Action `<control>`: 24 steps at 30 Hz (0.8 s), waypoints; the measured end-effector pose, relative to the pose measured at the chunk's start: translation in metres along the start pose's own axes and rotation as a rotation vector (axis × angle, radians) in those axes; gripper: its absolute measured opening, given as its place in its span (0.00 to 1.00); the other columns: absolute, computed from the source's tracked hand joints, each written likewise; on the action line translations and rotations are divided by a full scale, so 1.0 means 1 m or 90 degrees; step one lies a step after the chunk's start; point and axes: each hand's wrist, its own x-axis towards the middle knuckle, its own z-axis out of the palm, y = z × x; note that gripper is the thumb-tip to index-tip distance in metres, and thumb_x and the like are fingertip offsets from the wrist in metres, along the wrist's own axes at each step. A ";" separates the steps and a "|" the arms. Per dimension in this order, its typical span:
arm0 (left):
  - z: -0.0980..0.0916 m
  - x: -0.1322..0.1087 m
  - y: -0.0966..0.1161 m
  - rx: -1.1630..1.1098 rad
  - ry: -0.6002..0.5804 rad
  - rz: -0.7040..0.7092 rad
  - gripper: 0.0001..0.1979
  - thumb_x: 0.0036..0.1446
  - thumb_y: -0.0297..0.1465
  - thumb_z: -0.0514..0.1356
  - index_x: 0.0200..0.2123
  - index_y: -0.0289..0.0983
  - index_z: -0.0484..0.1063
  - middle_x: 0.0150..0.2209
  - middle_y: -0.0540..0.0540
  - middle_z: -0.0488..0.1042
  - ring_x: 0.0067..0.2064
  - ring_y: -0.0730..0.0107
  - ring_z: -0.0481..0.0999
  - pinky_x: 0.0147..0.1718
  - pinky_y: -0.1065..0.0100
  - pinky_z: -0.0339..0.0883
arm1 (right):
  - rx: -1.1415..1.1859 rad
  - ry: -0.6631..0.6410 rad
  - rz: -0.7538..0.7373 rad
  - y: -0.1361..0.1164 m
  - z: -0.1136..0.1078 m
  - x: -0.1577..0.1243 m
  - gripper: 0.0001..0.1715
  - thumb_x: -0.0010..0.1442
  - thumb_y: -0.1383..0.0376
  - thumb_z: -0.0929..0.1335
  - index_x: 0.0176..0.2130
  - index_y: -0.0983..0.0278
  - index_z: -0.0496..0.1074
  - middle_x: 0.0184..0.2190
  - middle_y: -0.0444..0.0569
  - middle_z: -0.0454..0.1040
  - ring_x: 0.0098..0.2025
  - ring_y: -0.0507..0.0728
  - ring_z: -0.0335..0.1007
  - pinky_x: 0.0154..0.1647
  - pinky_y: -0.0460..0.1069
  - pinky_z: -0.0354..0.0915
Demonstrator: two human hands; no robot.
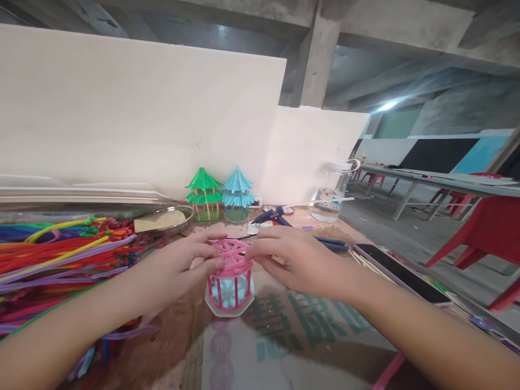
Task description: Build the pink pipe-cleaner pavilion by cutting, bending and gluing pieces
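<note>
The room is bare concrete overhead, with one square pillar (pixel 316 65) and a lit lamp (pixel 388 105). Two white panels (pixel 134 114) stand behind the brown tabletop (pixel 173 325), and a second, long table (pixel 459 182) lies well apart on the right with at least three red chairs (pixel 477 230) near it. One flat sheet with green lettering (pixel 309 355) covers the front middle of the tabletop. Left of it is one heap of coloured pipe cleaners (pixel 73 260), too many to count. One clear water bottle (pixel 328 200) stands at the back right; one round metal dish (pixel 179 218) sits back left, and one dark phone (pixel 400 271) lies on the right. Two hands meet at one pink model (pixel 230 279), upright on the sheet's far edge: the left hand (pixel 199 257) pinches its top ring between thumb and finger, while the right hand (pixel 280 253) touches the ring's other side with bent fingers, its thumb's grip impossible to tell. Two small pavilions, one green (pixel 203 196), one blue (pixel 237 196), stand behind, beside one blue glue gun (pixel 273 215).
</note>
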 end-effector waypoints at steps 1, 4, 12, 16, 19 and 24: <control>0.000 0.000 0.000 0.001 0.000 -0.002 0.17 0.63 0.39 0.50 0.35 0.41 0.78 0.62 0.50 0.66 0.59 0.59 0.67 0.59 0.61 0.60 | 0.002 -0.003 0.002 0.000 0.000 0.000 0.14 0.61 0.76 0.61 0.37 0.64 0.73 0.33 0.48 0.75 0.37 0.54 0.69 0.36 0.47 0.61; -0.001 0.000 0.001 0.006 0.002 0.005 0.17 0.62 0.39 0.51 0.32 0.40 0.78 0.61 0.50 0.66 0.57 0.60 0.69 0.58 0.63 0.61 | -0.003 -0.004 0.009 0.000 0.001 0.000 0.14 0.61 0.76 0.61 0.38 0.64 0.74 0.34 0.48 0.76 0.38 0.54 0.69 0.37 0.47 0.61; 0.000 0.003 0.001 -0.002 -0.009 0.011 0.18 0.62 0.39 0.51 0.32 0.41 0.79 0.61 0.50 0.66 0.60 0.59 0.66 0.58 0.62 0.61 | 0.024 -0.056 0.023 0.001 -0.003 0.000 0.14 0.62 0.75 0.62 0.38 0.64 0.75 0.33 0.47 0.74 0.35 0.52 0.69 0.36 0.46 0.61; -0.002 0.000 0.001 -0.010 -0.021 -0.001 0.18 0.63 0.39 0.51 0.35 0.42 0.79 0.63 0.50 0.64 0.61 0.59 0.65 0.59 0.62 0.60 | 0.053 -0.080 0.036 0.000 -0.006 0.001 0.12 0.62 0.74 0.63 0.38 0.64 0.75 0.34 0.48 0.75 0.35 0.52 0.70 0.36 0.46 0.62; -0.002 -0.001 0.001 -0.001 -0.013 -0.014 0.19 0.62 0.41 0.50 0.34 0.41 0.79 0.65 0.50 0.62 0.61 0.57 0.66 0.59 0.61 0.61 | 0.062 -0.098 0.047 -0.001 -0.007 0.002 0.12 0.62 0.75 0.64 0.39 0.64 0.75 0.34 0.48 0.77 0.35 0.53 0.71 0.36 0.47 0.62; 0.001 0.000 0.003 -0.001 0.032 0.005 0.18 0.62 0.39 0.49 0.40 0.43 0.79 0.62 0.50 0.66 0.62 0.58 0.65 0.60 0.61 0.60 | 0.064 -0.105 0.046 -0.003 -0.008 0.001 0.12 0.62 0.74 0.63 0.40 0.64 0.75 0.36 0.48 0.77 0.37 0.54 0.72 0.37 0.47 0.62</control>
